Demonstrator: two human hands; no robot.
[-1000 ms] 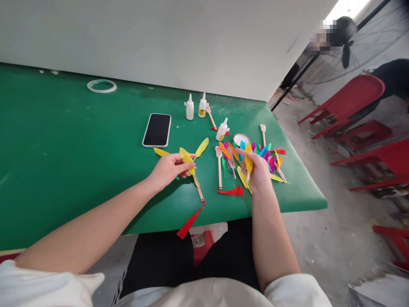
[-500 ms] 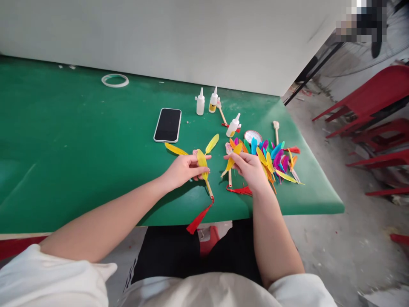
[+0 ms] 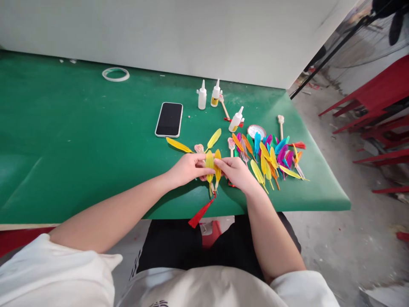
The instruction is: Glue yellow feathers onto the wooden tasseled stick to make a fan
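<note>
My left hand (image 3: 187,171) is closed around a small wooden stick with a pinkish head (image 3: 199,148), and pinches a yellow feather (image 3: 209,160) over it between thumb and finger. A red tassel (image 3: 201,214) hangs from the stick's lower end, past the table edge. Two more yellow feathers, one to the left (image 3: 179,145) and one to the right (image 3: 214,138), fan out beyond that hand. Between the fingertips of my right hand (image 3: 234,171) is another yellow feather (image 3: 217,164), upright beside the first. Most of the stick is hidden by fingers and feathers.
Several colourful feathers (image 3: 271,155) lie in a pile on the green table (image 3: 79,128), by a round white lid-like disc (image 3: 256,131). Beyond are a phone (image 3: 169,120), white squeeze bottles (image 3: 202,97), a tape roll (image 3: 115,74) and other tasselled sticks (image 3: 281,126). Red stools (image 3: 377,91) stand right.
My right hand has moved left with its yellow feather, bringing it up beside the one in my left hand. The left hand has kept its hold; the view has shifted slightly.
</note>
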